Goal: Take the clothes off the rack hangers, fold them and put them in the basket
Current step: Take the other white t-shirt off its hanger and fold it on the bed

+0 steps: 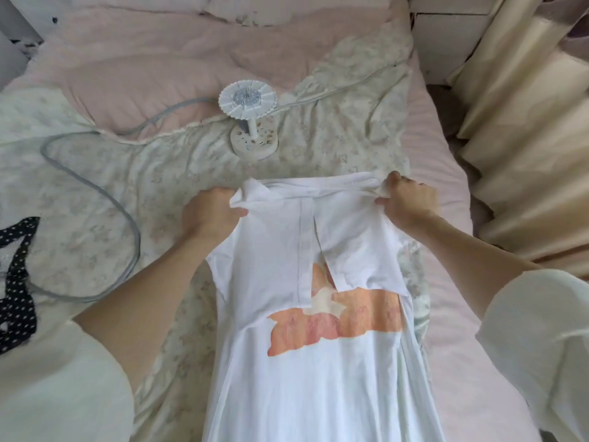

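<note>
Here, left hand and right hand, fingers each gripping the white shirt at its shoulders.

pink bed, floral quilt, white shirt

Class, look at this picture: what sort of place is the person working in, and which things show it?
Most likely a bedroom. The white T-shirt with an orange print is spread on a bed with a pink quilt and a floral cover, and cream curtains hang beside it.
</note>
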`<state>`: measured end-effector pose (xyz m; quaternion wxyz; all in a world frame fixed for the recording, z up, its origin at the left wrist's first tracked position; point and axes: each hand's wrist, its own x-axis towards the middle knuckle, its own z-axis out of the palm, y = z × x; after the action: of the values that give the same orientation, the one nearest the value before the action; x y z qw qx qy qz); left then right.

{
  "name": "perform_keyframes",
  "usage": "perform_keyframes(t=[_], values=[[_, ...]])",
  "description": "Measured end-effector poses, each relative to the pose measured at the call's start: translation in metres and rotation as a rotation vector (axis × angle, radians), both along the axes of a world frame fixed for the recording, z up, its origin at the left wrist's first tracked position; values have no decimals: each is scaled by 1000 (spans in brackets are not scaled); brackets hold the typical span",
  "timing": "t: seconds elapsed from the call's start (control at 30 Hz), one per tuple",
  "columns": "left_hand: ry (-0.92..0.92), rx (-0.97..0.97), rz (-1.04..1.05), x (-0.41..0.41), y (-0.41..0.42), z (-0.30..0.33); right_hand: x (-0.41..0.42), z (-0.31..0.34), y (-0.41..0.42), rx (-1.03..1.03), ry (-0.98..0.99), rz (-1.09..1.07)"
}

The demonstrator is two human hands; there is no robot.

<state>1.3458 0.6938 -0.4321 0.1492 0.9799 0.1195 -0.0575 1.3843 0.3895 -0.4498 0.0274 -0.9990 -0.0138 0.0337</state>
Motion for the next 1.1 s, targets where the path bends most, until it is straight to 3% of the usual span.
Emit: perform_keyframes(t=[0.17, 0.3, 0.5, 0.63, 0.83, 0.93, 1.03, 1.1], values=[[-241, 46, 15, 29, -1, 40, 20, 46, 7, 33, -204, -9], [-302, 18, -92, 10, -3, 41, 1, 41, -2, 3, -198, 79], [-14, -25, -259, -88, 14, -15, -89, -26, -14, 98, -210, 164], [309, -31, -531, -165, 27, -55, -163, -69, -33, 268, 30, 10], [565, 29, -695, -240, 31, -92, -249, -105, -69, 136, 214, 242], [726, 47, -807, -252, 22, -99, -268, -114, -75, 87, 403, 316], [703, -3, -736, -259, 12, -104, -280, -118, -81, 86, 520, 318], [528, -113, -626, -255, 3, -109, -281, -119, -79, 140, 553, 229]])
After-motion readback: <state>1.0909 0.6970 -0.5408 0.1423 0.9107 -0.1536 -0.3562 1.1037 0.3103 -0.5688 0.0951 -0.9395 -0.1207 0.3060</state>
